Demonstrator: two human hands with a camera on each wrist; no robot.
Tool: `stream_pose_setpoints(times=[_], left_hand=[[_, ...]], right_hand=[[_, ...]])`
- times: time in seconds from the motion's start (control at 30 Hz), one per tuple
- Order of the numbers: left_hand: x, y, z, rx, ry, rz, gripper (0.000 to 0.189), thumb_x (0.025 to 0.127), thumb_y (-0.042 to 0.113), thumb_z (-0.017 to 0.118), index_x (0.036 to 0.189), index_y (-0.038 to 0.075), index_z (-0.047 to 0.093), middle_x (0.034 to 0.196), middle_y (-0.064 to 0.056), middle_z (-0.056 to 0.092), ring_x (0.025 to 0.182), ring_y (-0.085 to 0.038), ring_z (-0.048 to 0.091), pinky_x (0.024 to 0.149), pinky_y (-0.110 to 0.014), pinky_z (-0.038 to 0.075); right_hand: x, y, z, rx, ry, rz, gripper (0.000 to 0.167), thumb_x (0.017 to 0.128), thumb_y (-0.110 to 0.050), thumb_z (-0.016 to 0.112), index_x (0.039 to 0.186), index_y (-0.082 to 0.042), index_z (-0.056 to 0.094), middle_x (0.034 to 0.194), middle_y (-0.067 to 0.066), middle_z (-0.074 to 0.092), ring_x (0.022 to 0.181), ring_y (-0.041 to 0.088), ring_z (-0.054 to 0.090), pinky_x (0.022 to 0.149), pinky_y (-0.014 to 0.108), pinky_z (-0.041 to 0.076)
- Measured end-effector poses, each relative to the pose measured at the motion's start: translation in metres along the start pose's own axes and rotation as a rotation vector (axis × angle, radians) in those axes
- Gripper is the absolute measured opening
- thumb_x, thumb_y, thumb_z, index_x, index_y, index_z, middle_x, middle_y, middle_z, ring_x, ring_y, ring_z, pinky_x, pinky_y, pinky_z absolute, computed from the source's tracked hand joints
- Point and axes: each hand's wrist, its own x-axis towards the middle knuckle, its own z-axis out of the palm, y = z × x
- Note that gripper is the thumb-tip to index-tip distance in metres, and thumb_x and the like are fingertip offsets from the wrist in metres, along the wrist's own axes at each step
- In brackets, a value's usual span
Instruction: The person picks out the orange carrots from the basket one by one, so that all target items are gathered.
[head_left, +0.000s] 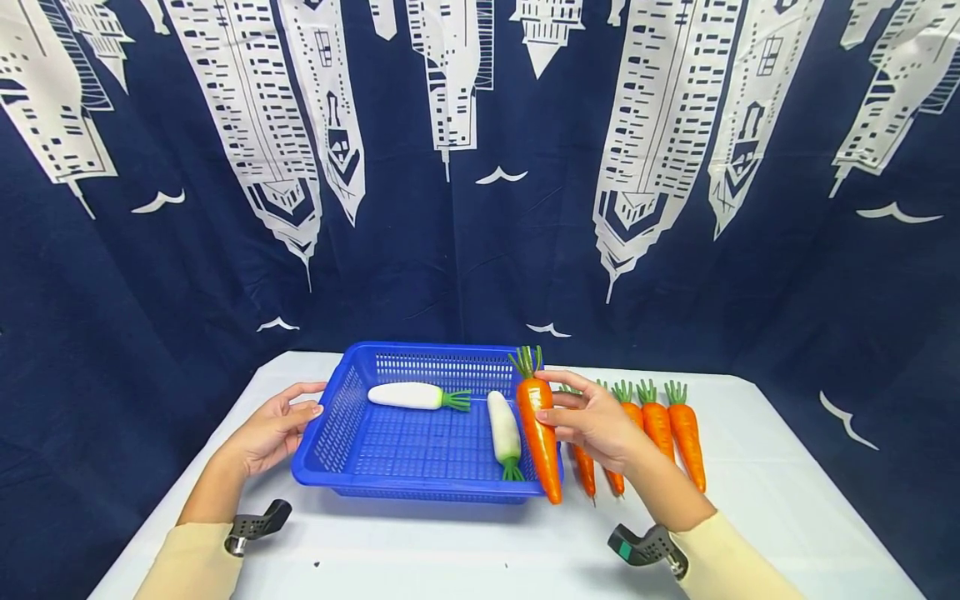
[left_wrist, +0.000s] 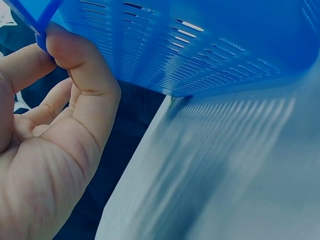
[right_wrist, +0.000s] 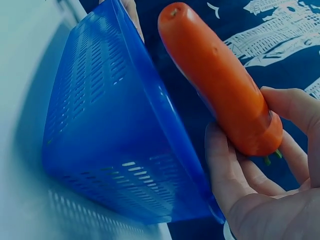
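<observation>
A blue slotted plastic basket (head_left: 420, 454) stands on the table, and my left hand (head_left: 273, 429) pinches its left rim between thumb and fingers. The left wrist view shows that thumb and finger on the basket's edge (left_wrist: 42, 35). Over the basket's right rim, my right hand (head_left: 596, 421) holds an orange carrot (head_left: 538, 425), green stems up and tip toward me. In the right wrist view the carrot (right_wrist: 220, 75) lies between thumb and fingers, beside the basket wall (right_wrist: 105, 105). Inside the basket are two white radishes, one lying sideways (head_left: 405, 395) and one lengthwise (head_left: 504, 425).
Several more carrots (head_left: 686, 433) lie in a row on the white table (head_left: 420, 558) right of the basket, some partly hidden behind my right hand. A dark blue cloth (head_left: 450, 250) printed with white buildings hangs behind the table.
</observation>
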Motion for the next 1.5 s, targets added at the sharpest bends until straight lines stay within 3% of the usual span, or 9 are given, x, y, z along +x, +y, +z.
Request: stream_pose_setpoints(times=[0.43, 0.67, 1.0, 1.3, 1.5], left_hand=[[0.001, 0.000, 0.000, -0.007, 0.009, -0.006, 0.035, 0.107, 0.002, 0.046, 0.138, 0.017, 0.042, 0.103, 0.001, 0.073, 0.093, -0.014, 0.075, 0.083, -0.032, 0.064], [0.001, 0.001, 0.001, -0.007, 0.013, -0.012, 0.034, 0.107, 0.003, 0.047, 0.138, 0.017, 0.042, 0.102, 0.002, 0.073, 0.092, -0.014, 0.075, 0.083, -0.032, 0.064], [0.000, 0.000, 0.000, -0.005, 0.020, -0.017, 0.035, 0.107, 0.004, 0.048, 0.139, 0.016, 0.042, 0.104, 0.002, 0.073, 0.093, -0.014, 0.075, 0.084, -0.032, 0.064], [0.000, 0.000, -0.002, -0.007, 0.018, -0.015, 0.035, 0.107, 0.004, 0.048, 0.139, 0.016, 0.042, 0.104, 0.002, 0.073, 0.093, -0.014, 0.075, 0.084, -0.032, 0.064], [0.000, -0.001, 0.000, 0.008, 0.029, -0.023, 0.035, 0.107, 0.005, 0.050, 0.138, 0.017, 0.042, 0.103, 0.002, 0.072, 0.093, -0.015, 0.075, 0.084, -0.033, 0.064]], right_hand=[[-0.011, 0.004, -0.018, -0.057, 0.062, 0.011, 0.062, 0.092, -0.010, 0.076, 0.149, -0.017, 0.053, 0.130, 0.009, 0.062, 0.111, 0.025, 0.068, 0.095, 0.036, 0.061], [-0.020, 0.010, -0.031, -0.035, 0.079, 0.015, 0.064, 0.094, -0.010, 0.074, 0.152, -0.018, 0.049, 0.132, 0.008, 0.061, 0.111, 0.024, 0.069, 0.094, 0.034, 0.061], [-0.029, 0.021, -0.051, -0.027, 0.099, -0.001, 0.062, 0.095, -0.007, 0.071, 0.152, -0.020, 0.050, 0.124, 0.003, 0.063, 0.107, 0.023, 0.068, 0.092, 0.039, 0.062], [-0.036, 0.024, -0.068, -0.053, 0.169, 0.041, 0.061, 0.094, -0.012, 0.073, 0.150, -0.025, 0.052, 0.125, -0.002, 0.064, 0.110, 0.023, 0.067, 0.092, 0.039, 0.061], [-0.041, 0.026, -0.081, -0.049, 0.145, 0.025, 0.057, 0.097, -0.009, 0.070, 0.148, -0.026, 0.053, 0.119, -0.006, 0.066, 0.105, 0.019, 0.068, 0.090, 0.039, 0.062]])
